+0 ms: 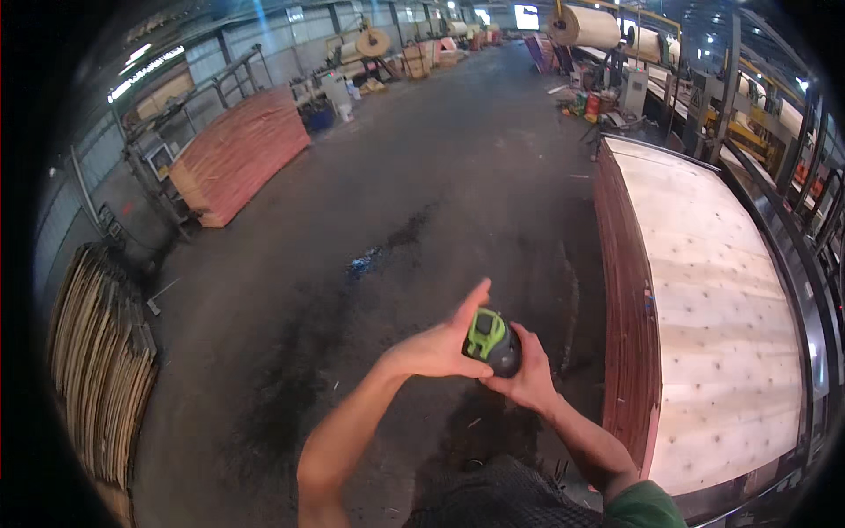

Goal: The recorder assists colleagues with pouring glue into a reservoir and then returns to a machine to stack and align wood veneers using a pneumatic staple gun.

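A dark water bottle with a green and black lid (487, 332) is between my two hands, in front of my body, its lid facing up toward me. My left hand (437, 349) grips it from the left, thumb across the near side and at least one finger pointing up past the lid. From the right, my right hand (531, 374) wraps round the bottle's dark body, with the thumb at the near side. The lower part of the bottle is hidden by my hands.
A tall stack of pale plywood sheets (722, 299) with reddish edges stands close on my right, beside machinery. To the left are a reddish board stack (242, 154) and a pile of thin veneer sheets (101, 370). The dark concrete floor (458, 176) runs far ahead, with a wet patch.
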Demonstrator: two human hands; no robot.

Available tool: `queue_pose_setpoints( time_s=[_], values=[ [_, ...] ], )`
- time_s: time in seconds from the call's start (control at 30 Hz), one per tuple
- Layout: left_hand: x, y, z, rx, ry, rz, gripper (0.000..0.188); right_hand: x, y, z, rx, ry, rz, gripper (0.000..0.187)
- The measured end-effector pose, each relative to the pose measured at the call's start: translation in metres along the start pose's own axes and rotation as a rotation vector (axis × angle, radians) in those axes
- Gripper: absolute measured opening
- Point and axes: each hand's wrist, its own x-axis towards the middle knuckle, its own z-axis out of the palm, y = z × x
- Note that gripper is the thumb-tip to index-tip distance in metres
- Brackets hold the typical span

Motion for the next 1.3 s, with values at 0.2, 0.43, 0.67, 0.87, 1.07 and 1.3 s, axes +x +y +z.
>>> queue_pose_setpoints(
  time_s=[0.2,0.43,0.67,0.87,1.07,1.3],
  values=[
    [0.137,-0.158,-0.149,0.258,0.208,-0.192,0.114,0.247,0.063,0.108,0.023,0.061,-0.002,0.102],
    [0.357,-0.384,-0.324,-0.213,-0.062,0.173,0.107,0.506,0.175,0.178,0.061,0.137,0.099,0.100],
    [0.622,-0.521,-0.410,0.179,-0.015,0.155,0.107,0.757,0.306,0.186,-0.105,0.386,0.259,0.101],
    [0.883,-0.681,-0.482,0.023,-0.135,0.262,0.097,0.994,0.478,0.175,-0.121,0.406,0.247,0.102],
    [1.119,-0.800,-0.593,-0.033,-0.110,0.289,0.097,1.256,0.590,0.151,-0.081,0.343,0.254,0.101],
    [1.441,-0.953,-0.676,-0.151,-0.162,0.433,0.096,1.546,0.792,0.109,-0.170,0.369,0.217,0.110]
  ],
)
